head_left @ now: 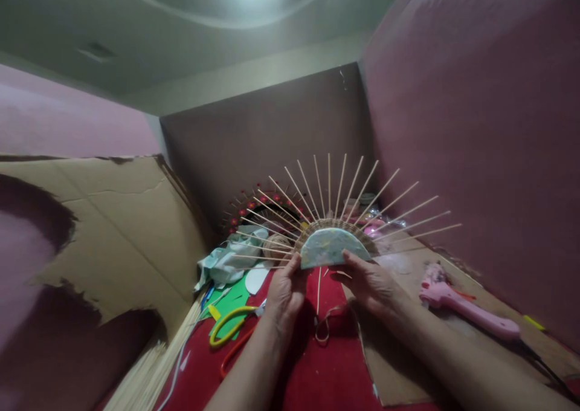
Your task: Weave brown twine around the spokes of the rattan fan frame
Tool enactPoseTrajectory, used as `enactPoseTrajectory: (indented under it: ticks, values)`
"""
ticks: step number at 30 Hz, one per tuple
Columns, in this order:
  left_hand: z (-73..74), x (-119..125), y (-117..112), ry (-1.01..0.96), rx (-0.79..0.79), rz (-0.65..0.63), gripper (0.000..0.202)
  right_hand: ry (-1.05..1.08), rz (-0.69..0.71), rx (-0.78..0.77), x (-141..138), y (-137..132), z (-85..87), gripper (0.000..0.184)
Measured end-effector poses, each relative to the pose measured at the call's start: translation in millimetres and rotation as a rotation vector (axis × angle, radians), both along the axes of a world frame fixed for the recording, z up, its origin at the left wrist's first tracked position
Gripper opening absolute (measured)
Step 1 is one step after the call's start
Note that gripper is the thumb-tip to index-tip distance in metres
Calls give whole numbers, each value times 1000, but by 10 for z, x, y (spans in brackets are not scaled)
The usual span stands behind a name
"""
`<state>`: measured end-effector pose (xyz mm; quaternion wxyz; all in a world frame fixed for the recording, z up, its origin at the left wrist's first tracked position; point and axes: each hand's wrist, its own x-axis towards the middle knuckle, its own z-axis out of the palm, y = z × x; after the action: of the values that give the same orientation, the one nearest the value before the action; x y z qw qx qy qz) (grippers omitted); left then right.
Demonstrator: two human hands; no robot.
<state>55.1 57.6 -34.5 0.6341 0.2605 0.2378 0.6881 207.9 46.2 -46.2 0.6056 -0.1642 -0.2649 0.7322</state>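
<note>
Between both hands is a half-round woven piece [333, 246], faced with pale blue-green patterned fabric. A woven rim [334, 224] runs along its curved edge, and thin wooden sticks [329, 187] fan out from it. At the lower left corner of the piece, my left hand [286, 284] is closed with the thumb on the fabric. My right hand [369, 281] grips the lower right part in the same way, its thumb resting on the fabric's straight edge. The fingers behind the piece are mostly hidden. Below hangs or lies a thin string loop [322, 332]; I cannot tell which.
Yellow-handled scissors [226, 326] lie left on a red cloth [308, 368] beside green sheets [242, 296]. On the right, a pink glue gun [471, 311] rests on cardboard [389, 362]. Crumpled fabric [231, 257] and a twine ball [277, 248] sit behind. Long sticks [140, 375] lie at the left.
</note>
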Motion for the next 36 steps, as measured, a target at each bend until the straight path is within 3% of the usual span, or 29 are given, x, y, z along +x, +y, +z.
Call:
enactPoseTrajectory:
  ticks: [10,22,28,31,36]
  values:
    - [-8,-10,-72,37,48,-82,15,96,58,-16,-2,-45,21,23]
    - [-92,-47,-60,150,87,-162,24,154,60,-159,-48,-84,69,20]
    - [-66,-114,-84,380,161,-267,31,143,35,-176,5,-72,126,17]
    - [-118,-153,-64,593,74,-295,28,133,-3,-116,58,-49,149,17]
    - [-202,-172,-22,665,1,-200,22,84,-51,-42,107,-14,121,17]
